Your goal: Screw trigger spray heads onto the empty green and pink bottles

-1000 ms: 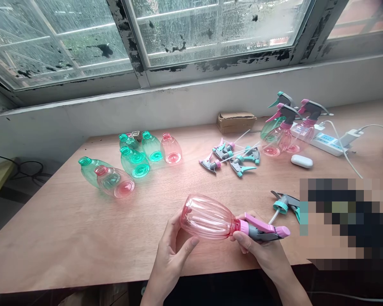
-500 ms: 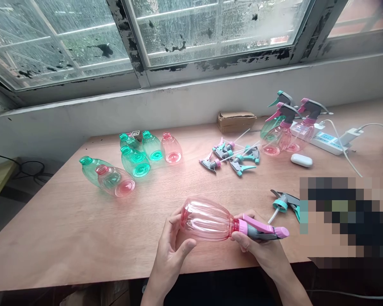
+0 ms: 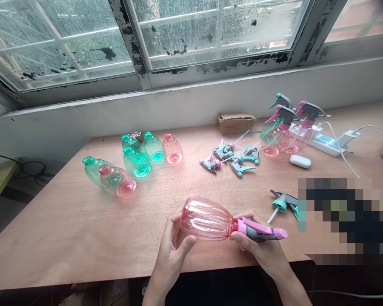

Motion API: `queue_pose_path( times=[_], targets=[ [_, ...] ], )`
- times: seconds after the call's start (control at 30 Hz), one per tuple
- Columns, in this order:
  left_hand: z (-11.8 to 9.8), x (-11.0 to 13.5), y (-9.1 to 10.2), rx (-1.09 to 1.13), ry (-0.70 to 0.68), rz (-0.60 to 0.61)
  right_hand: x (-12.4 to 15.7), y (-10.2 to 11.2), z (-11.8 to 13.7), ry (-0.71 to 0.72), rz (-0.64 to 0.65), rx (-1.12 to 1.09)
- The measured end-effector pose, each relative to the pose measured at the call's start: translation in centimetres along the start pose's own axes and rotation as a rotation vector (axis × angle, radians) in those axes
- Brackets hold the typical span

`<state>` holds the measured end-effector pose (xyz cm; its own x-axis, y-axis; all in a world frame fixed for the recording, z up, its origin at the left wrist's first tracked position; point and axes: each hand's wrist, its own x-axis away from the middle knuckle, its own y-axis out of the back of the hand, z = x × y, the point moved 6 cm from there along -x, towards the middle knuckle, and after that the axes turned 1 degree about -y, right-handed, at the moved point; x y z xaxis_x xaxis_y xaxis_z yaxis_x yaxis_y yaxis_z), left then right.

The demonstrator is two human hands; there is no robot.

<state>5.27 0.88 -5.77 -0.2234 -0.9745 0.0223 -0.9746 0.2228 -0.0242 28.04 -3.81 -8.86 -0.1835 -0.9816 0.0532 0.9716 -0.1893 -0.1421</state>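
Note:
A clear pink spray bottle (image 3: pixel 207 219) lies on its side in the air above the near part of the table. Its pink and grey trigger head (image 3: pixel 261 229) sits on the neck and points right. My left hand (image 3: pixel 174 248) cradles the rounded base end, fingers behind it and thumb lifted a little off the front. Around the neck and collar my right hand (image 3: pixel 261 246) is closed, thumb in front; some of its fingers are hidden behind the bottle.
Loose trigger heads (image 3: pixel 232 157) with tubes lie mid-table; a teal-collared one (image 3: pixel 280 205) is nearer. Several green and pink bottles (image 3: pixel 138 163) stand or lie left. Spray bottles with heads (image 3: pixel 276 138), a power strip (image 3: pixel 327 142), a white case (image 3: pixel 300 161) and a cardboard box (image 3: pixel 236 123) are farther back.
The view has shifted very slightly. Both hands keep the same hold on the pink spray bottle, with no clear movement of the bottle or its trigger head.

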Motion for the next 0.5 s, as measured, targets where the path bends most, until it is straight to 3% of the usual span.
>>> queue_pose_path(
  times=[0.23, 0.5],
  targets=[
    [-0.1, -0.2, -0.5, 0.011, -0.009, 0.077, 0.0, 0.4, -0.4, -0.023, -0.016, -0.024],
    [0.2, 0.0, -0.3, 0.035, -0.008, 0.026, 0.3, 0.0, 0.8, 0.046, -0.014, 0.092]
  ],
)
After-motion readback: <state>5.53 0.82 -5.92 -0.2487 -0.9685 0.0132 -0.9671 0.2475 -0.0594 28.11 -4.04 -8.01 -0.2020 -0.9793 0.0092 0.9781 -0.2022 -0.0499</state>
